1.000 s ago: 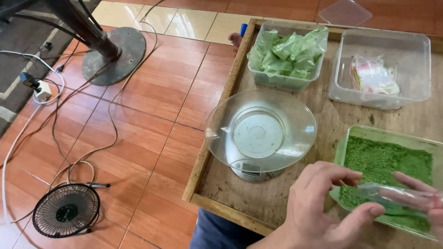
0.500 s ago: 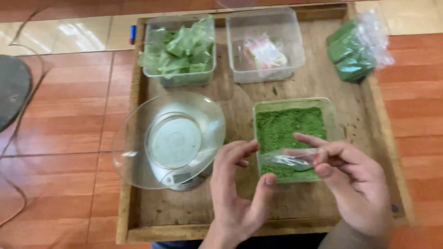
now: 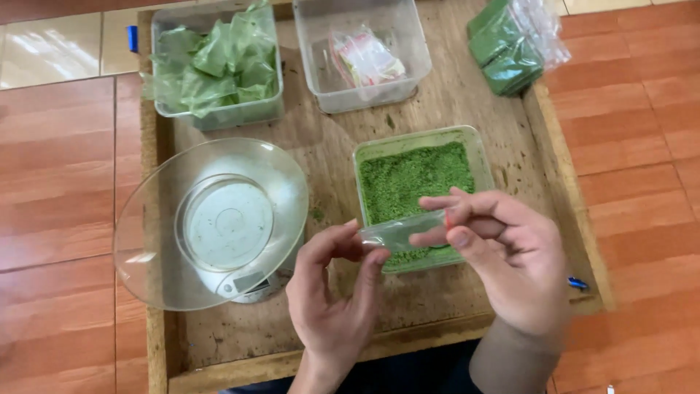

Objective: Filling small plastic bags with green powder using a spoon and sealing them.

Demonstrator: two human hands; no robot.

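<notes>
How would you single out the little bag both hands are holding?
On the wooden tray, look just in front of the tub of loose green powder. The left hand and right hand pinch a small clear bag between them. Unlike the bags in the rear tubs, it is raised and looks nearly empty.

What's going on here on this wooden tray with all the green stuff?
A person holds a small clear plastic bag between both hands: the left hand pinches one end, the right hand the other. They hold it over an open tub of green powder on a wooden tray. Left of it stands a kitchen scale with a clear bowl. At the back, one tub of filled green packets and one of empty bags.
</notes>
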